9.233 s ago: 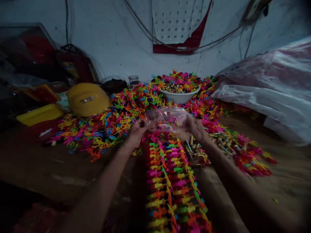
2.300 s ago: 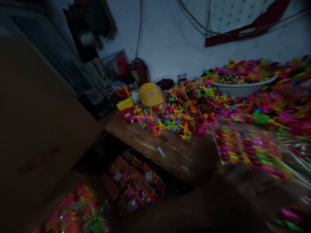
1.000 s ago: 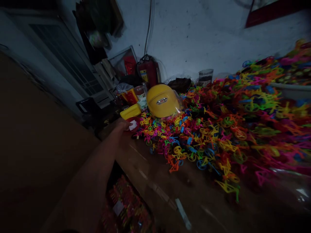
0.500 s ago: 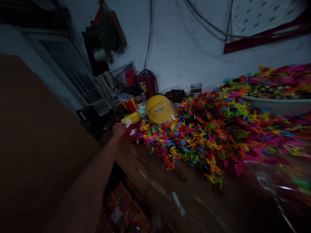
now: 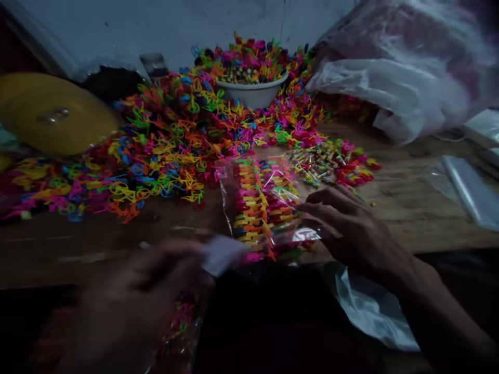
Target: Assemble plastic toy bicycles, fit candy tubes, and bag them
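Note:
Blurred by motion, my left hand (image 5: 144, 291) pinches a small white paper (image 5: 222, 254) at the lower left, just beside a clear plastic bag (image 5: 230, 202). Rows of small colourful plastic toys (image 5: 249, 208) fill that bag, which lies flat at the table's front edge. On its right side my right hand (image 5: 343, 223) grips the edge of the plastic between thumb and fingers.
A heap of colourful toys (image 5: 167, 140) spreads along the wall around a full white basin (image 5: 253, 94). A yellow helmet (image 5: 54, 117) stands left. Large plastic bag (image 5: 401, 78) and clear film (image 5: 471, 192) lie right, on the wooden table (image 5: 421, 208).
The view has swung right and down. My left hand has come back from the far left with the white paper. My right hand and the filled bag have come into sight.

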